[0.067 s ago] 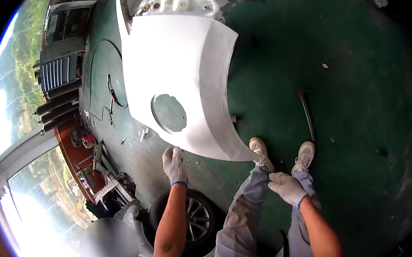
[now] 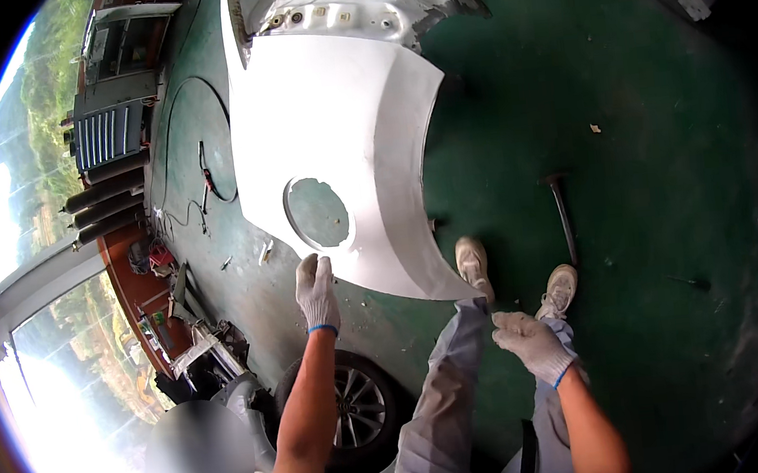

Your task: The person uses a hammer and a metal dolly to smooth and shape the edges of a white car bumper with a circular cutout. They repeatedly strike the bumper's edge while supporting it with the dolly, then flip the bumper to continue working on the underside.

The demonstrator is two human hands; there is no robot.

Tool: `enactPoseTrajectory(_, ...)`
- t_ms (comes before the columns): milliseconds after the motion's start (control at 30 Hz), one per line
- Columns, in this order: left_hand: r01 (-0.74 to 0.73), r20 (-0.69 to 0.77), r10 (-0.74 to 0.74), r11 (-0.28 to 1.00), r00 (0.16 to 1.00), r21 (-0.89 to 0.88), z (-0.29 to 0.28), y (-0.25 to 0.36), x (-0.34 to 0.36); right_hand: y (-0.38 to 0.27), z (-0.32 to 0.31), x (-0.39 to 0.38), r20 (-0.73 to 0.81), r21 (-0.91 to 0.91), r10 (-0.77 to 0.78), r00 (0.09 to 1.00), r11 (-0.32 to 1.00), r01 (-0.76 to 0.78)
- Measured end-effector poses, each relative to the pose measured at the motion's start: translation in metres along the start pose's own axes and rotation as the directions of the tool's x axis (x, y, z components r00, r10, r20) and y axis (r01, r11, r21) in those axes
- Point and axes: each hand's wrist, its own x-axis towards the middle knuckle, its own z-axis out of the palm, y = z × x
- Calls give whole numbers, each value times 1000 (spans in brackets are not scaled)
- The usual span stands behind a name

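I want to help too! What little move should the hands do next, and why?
Perhaps the right hand could reach for the white panel's nearest corner: it looks curled just short of that corner, while the left hand is at the panel's lower edge, though whether it touches is unclear.

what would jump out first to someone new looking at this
The big white body panel at upper centre, with a ragged-edged round hole near its lower left edge. Next, the gloved left hand at that edge, and the gloved right hand lower right, in front of the legs. Beyond those, a wheel at bottom centre and a long-handled tool on the green floor to the right.
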Motion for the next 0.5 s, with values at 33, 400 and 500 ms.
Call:
enactPoseTrajectory(33,-8,21,9,1000,1000,-23,4,7,10,-18,10,-10,-25,-33,-57,998,998,57)
enactPoseTrajectory(400,155,237,-132,984,963,-81,67,29,80,-122,148,-131,402,821,-648,647,568,60)
enactPoseTrajectory(500,246,281,-184,947,942,-206,71,32,90,-152,183,-125,254,790,-680,688,556,258)
